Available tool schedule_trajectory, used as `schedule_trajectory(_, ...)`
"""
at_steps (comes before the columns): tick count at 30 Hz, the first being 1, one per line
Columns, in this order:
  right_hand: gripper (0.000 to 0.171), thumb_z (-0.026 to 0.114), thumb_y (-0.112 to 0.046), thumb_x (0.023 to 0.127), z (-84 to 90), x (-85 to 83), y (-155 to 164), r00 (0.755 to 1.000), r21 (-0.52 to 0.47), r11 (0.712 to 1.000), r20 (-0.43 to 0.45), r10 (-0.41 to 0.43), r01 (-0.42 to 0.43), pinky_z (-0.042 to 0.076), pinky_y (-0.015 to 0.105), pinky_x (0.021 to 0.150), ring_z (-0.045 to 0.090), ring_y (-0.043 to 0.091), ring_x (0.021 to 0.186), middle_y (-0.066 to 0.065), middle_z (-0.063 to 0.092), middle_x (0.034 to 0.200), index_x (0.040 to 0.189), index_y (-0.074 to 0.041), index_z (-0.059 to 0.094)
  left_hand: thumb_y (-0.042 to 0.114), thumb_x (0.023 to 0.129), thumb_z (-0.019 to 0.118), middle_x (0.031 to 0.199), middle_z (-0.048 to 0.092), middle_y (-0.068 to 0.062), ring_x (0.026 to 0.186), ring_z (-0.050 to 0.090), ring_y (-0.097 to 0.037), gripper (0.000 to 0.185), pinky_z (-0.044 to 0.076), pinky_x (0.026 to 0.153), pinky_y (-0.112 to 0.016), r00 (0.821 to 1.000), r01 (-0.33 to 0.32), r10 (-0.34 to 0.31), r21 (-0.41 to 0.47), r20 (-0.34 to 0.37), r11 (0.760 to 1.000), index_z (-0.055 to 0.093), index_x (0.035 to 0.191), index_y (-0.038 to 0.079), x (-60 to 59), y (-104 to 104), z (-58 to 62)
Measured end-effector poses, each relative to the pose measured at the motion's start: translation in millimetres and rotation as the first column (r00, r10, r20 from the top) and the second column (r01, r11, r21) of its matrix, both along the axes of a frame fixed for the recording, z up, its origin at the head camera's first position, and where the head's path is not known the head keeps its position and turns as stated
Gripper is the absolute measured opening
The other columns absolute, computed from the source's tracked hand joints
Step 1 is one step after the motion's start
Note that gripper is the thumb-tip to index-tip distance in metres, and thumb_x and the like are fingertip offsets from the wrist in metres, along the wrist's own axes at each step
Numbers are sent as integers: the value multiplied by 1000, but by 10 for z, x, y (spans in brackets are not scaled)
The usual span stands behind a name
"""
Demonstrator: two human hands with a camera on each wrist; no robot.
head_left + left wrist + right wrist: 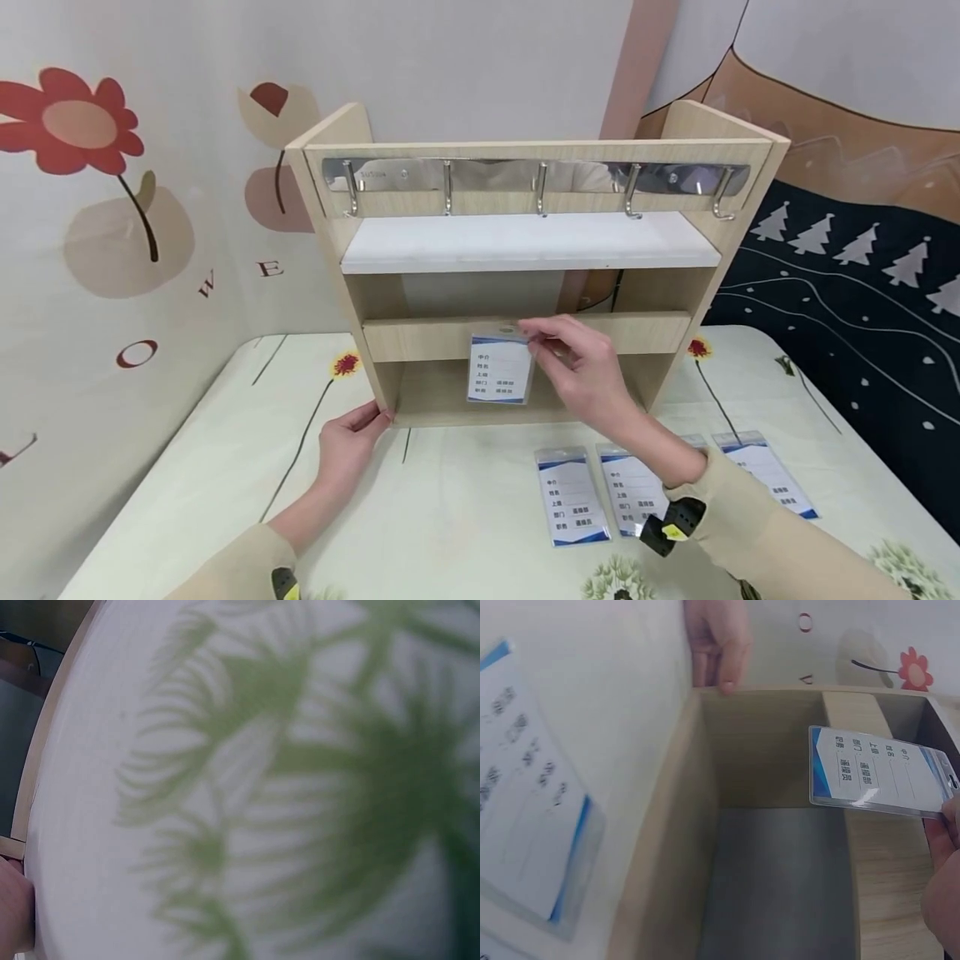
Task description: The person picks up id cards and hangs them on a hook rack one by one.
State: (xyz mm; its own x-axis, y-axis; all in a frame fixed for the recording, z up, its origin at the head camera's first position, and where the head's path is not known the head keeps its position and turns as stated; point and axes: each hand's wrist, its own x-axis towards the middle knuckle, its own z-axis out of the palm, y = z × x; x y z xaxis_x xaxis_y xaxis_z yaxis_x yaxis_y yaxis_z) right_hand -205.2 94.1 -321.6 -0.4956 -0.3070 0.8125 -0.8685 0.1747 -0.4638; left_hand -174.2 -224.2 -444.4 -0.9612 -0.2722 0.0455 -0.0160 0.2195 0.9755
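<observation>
A small light-wood shelf rack (420,340) stands on the table. Between the thumb and fingers of my right hand (577,367) is the top corner of a clear-sleeved badge card (498,371), white with blue corners and printed lines. It hangs upright in front of the rack's lower crossboard; in the right wrist view the badge card (877,772) overlaps that board, its slotted end toward the fingers. My left hand (348,442) grips the rack's bottom left corner. From the right wrist, that left hand (718,641) shows its thumb on the edge.
Several similar badge cards (573,500) lie on the flowered tablecloth (450,508), partly under my right forearm. A metal strip with hooks (495,175) runs along the rack's top board, above a white shelf (525,242). Printed curtains (465,67) hang behind and at both sides.
</observation>
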Motion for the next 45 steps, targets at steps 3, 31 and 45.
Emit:
schedule_trajectory(3, 35, 68, 23, 84, 51, -22, -17, 1000, -34, 999, -8, 6, -7, 57, 23, 85, 69, 25, 95, 14, 73, 105, 115, 6, 72, 8, 98, 69, 126, 66, -24, 97, 68, -3, 36, 53, 78, -12, 1000, 2, -2, 0, 2, 1000, 65, 130, -7, -2, 4, -4)
schedule_trajectory(31, 29, 66, 18, 90, 373, -138, -354, 996, -118, 993, -86, 18, -28, 58, 26, 86, 67, 21, 94, 15, 72, 105, 116, 6, 71, 11, 99, 69, 127, 67, -22, 109, 69, -18, 37, 53, 79, -12, 1000, -2, 2, -40, 21, 999, 66, 132, -4, 0, -21, -18)
schedule_trajectory(45, 27, 66, 16, 91, 491, -127, -573, 989, -117, 990, -137, 59, -75, 58, 29, 86, 68, 25, 96, 16, 72, 105, 115, 7, 71, 10, 99, 69, 126, 67, -22, 105, 68, -13, 36, 53, 78, -12, 1000, -4, 5, -16, 27, 1000, 66, 132, -5, 2, -8, -1)
